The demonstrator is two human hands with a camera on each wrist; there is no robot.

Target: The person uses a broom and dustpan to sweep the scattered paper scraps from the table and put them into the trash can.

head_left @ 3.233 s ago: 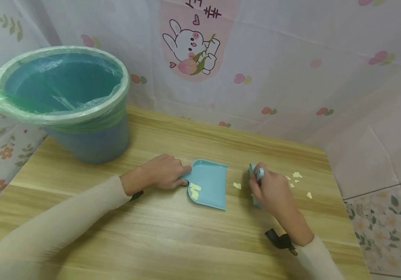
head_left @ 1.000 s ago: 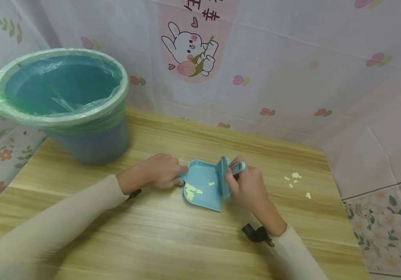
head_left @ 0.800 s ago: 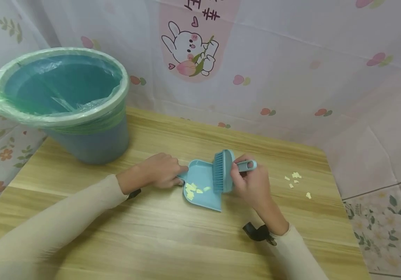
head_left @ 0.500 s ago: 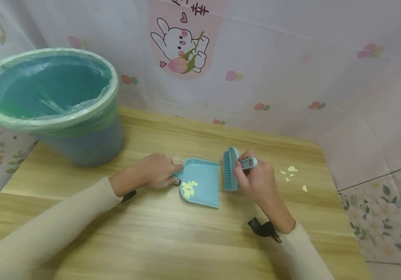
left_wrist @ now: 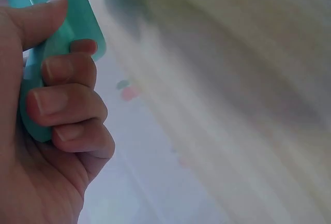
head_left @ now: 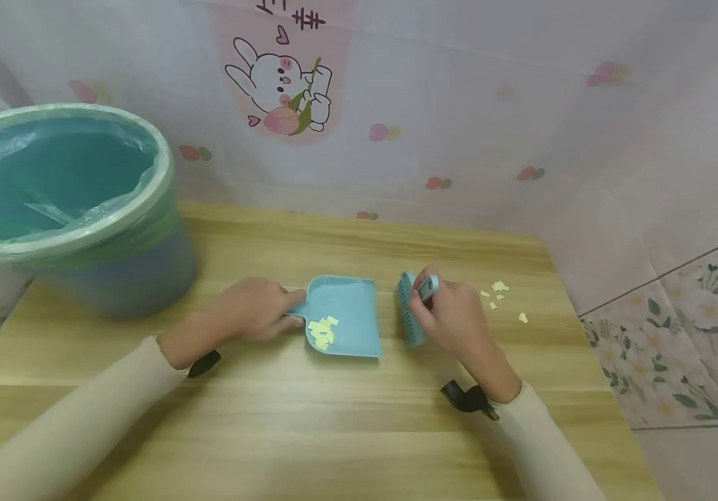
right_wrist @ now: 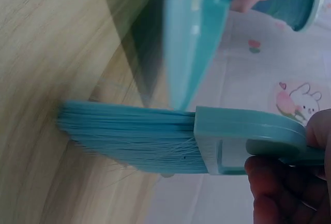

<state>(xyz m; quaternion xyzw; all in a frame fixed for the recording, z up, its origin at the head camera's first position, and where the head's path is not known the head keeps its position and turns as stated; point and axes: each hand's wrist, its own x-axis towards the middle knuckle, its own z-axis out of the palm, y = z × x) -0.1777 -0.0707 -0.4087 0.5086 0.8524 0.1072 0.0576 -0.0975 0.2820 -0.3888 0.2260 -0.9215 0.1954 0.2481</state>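
High head view faces down; close wrist views share dustpan (head_left: 349, 306).

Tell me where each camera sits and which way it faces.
Head: worn on the head, looking forward and down at the table, dustpan and brush; left hand, right hand and sleeved forearms show.
Left wrist: worn there, facing the left hand's grip on the dustpan; fingers and thumb show.
Right wrist: worn there, facing the brush; right hand's fingers at right edge, part of left hand at top.
Head and right wrist share the brush, dustpan and rabbit print.
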